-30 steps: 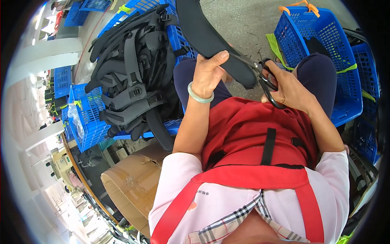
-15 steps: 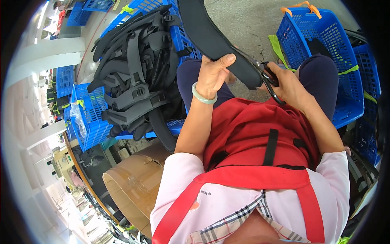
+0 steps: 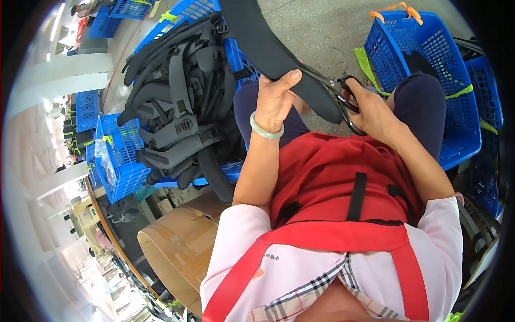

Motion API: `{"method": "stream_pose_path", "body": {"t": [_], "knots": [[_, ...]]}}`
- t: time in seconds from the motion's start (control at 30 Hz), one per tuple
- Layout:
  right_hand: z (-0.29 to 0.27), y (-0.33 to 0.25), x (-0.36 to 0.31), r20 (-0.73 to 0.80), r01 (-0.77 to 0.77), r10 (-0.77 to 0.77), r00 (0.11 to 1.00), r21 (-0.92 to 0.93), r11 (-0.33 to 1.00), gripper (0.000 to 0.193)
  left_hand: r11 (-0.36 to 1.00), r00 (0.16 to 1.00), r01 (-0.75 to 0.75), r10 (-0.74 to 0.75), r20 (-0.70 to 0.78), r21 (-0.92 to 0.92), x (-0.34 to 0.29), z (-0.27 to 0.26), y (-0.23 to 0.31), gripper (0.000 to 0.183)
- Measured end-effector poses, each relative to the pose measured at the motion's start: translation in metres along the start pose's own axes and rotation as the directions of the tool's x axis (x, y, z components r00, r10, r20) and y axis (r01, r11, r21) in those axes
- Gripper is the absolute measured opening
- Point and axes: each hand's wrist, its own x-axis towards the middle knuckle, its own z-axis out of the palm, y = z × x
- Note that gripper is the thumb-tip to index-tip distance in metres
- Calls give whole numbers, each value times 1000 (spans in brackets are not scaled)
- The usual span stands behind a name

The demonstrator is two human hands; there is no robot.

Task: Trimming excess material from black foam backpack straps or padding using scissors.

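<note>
A long, curved padded black strap [image 3: 268, 45] runs from the top edge down over my lap. My left hand [image 3: 276, 95] grips it near its lower end, thumb on top, with a pale green bangle at the wrist. In my right hand [image 3: 375, 110] is a pair of black-handled scissors [image 3: 338, 86], fingers through the loops. Their blades point up and left along the strap's right edge, spread somewhat. Whether they touch the fabric, I cannot tell.
To the left, a heap of black padded straps with buckles [image 3: 185, 102] fills a blue crate [image 3: 234, 56]. At the right stands another blue crate [image 3: 456, 107] with orange and green ties. A cardboard box [image 3: 182, 241] sits at my left side; a red apron [image 3: 332, 182] covers my lap.
The strap has shifted slightly left and turned. My right hand has brought the scissors a little to the left, and their handles have spread wider.
</note>
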Motion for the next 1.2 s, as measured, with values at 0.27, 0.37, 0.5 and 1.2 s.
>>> {"method": "stream_pose_path", "body": {"t": [0.27, 0.37, 0.5, 1.2], "knots": [[0, 0, 1, -39, 65, -68, 997, -50, 997, 39, 1000, 1000, 0, 0, -16, -11, -2, 1, -7, 23], [-2, -10, 3, 39, -54, 56, 998, -54, 997, 39, 1000, 1000, 5, -5, -16, -12, -2, -3, -6, 24], [3, -3, 7, 6, -3, 3, 1000, -82, 997, 35, 997, 999, 38, -39, -12, -66, -2, -2, -4, 25], [5, -5, 3, -94, 81, -88, 992, -71, 994, 38, 998, 999, 42, -42, 12, -41, -1, 0, -2, 25]]}}
